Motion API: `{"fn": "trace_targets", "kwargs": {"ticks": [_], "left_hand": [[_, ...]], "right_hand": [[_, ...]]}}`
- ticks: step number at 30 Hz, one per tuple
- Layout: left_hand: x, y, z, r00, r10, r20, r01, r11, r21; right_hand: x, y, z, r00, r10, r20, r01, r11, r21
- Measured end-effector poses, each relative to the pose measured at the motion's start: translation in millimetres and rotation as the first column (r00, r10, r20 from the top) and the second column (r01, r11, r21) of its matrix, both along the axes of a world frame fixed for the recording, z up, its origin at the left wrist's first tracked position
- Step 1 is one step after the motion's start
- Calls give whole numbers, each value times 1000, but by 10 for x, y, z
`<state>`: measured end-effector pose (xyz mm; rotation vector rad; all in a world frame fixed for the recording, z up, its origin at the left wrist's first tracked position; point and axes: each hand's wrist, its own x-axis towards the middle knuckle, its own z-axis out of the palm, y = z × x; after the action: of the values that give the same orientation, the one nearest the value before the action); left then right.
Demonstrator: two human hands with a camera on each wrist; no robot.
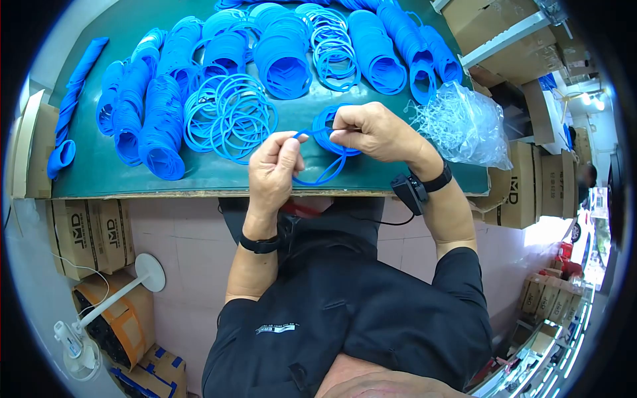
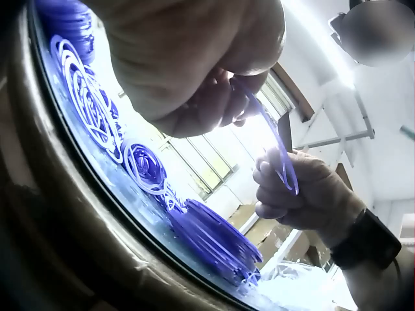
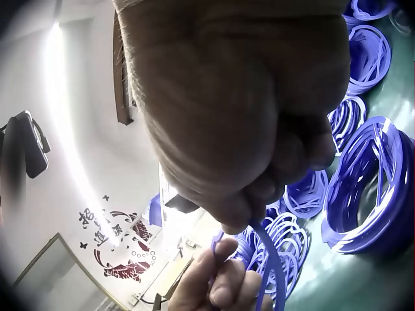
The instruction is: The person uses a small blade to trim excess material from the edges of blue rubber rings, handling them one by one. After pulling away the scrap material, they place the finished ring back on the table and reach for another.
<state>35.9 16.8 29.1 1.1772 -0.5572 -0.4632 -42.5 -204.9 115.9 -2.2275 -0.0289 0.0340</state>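
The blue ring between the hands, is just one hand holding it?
No, the left hand and the right hand both pinch the blue ring.

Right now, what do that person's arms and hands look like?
The left hand and right hand wear no gloves. Above them are short black fabric sleeves. There's a black strap-like left wristband and a black strap-like right wristband, which carries a small, boxy black device with a thin black cable.

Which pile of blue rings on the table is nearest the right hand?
The small coil that the right hand partly covers in the head view; the other piles lie farther back or off to the left.
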Motion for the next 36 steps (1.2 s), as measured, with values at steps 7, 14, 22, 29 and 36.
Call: {"fn": "trace_targets", "kwargs": {"ticks": [7,14,22,29,36], "left_hand": [[-180,-93,22,985,111,-132,-109,994,20],[-305,-175,63,964,196,-179,-202,979,-17],[-332,-173,28,951,181,-252,-202,978,-59],[-388,-197,64,932,188,-311,-210,977,-38],[-445,-201,31,902,95,-422,-145,985,-89]], "right_hand": [[-52,173,43,984,-127,124,136,988,-67],[-92,533,-185,845,-152,513,301,928,-221],[-77,633,-305,718,-48,694,450,794,-410],[-100,653,-410,734,-6,679,415,795,-442],[-150,635,-445,689,15,724,422,805,-418]]}}
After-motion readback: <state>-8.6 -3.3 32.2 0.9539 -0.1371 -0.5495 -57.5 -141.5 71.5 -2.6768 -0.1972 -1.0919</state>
